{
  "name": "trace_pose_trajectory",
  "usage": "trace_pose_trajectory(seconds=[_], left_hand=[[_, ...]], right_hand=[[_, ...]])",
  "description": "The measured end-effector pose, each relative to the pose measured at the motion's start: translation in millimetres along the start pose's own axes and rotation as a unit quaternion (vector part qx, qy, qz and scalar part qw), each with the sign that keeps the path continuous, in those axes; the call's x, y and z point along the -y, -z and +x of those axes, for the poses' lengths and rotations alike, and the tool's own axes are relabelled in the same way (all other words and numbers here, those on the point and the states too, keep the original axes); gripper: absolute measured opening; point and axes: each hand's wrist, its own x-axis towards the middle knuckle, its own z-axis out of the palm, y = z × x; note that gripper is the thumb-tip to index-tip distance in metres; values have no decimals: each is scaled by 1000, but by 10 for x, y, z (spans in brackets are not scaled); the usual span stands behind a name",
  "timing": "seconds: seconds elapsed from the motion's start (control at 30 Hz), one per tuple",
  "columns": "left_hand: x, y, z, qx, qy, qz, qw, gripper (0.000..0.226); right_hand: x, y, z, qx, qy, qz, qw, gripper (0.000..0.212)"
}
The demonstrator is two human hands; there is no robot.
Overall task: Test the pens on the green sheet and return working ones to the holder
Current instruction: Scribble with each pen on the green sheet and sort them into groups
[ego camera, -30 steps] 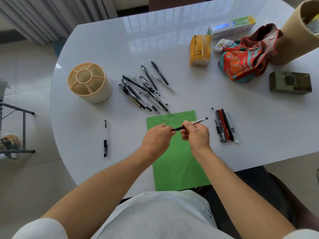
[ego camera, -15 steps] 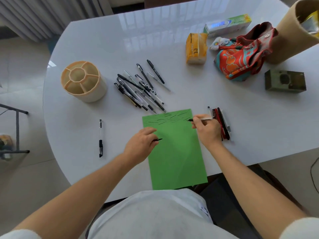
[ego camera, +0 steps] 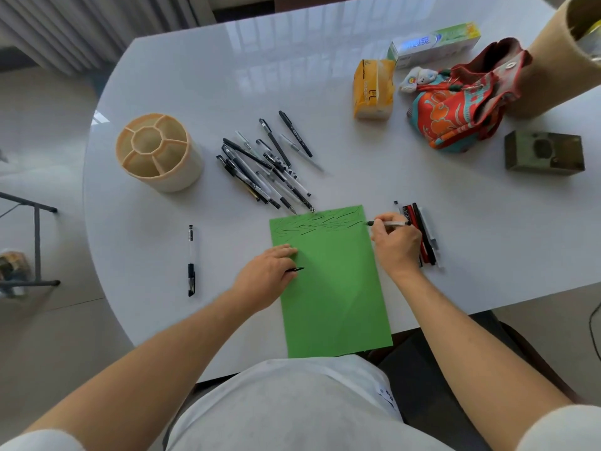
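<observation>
Pen (ego camera: 387, 223) pinched in right hand (ego camera: 395, 244) fingers, tip at green sheet (ego camera: 331, 288) top edge, scribbling. Left hand (ego camera: 268, 271) pins sheet, clutching cap (ego camera: 294, 270). Holder (ego camera: 159, 151) looks empty, big pile (ego camera: 266, 167) untested, so early days.

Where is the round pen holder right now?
The pen holder stands on the white table's left side, just left of the loose pen pile.
</observation>
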Motion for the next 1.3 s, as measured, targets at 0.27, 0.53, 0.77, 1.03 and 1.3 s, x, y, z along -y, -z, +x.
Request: trace_pose_trajectory(seconds=[0.27, 0.53, 0.77, 1.03, 1.3], left_hand=[[-2, 52, 50, 14, 11, 1, 1000, 24], [-95, 82, 48, -49, 56, -80, 994, 26], [-195, 193, -29, -69, 38, -113, 990, 21], [-236, 337, -149, -32, 25, -79, 996, 18], [-31, 465, -422, -93, 58, -33, 993, 20]], right_hand=[[51, 70, -177, -18, -21, 89, 996, 8], [451, -28, -592, 173, -34, 265, 948, 9], [597, -103, -722, 238, -69, 298, 922, 11], [661, -242, -845, 289, -112, 311, 898, 9], [965, -625, -941, 302, -125, 310, 893, 14]])
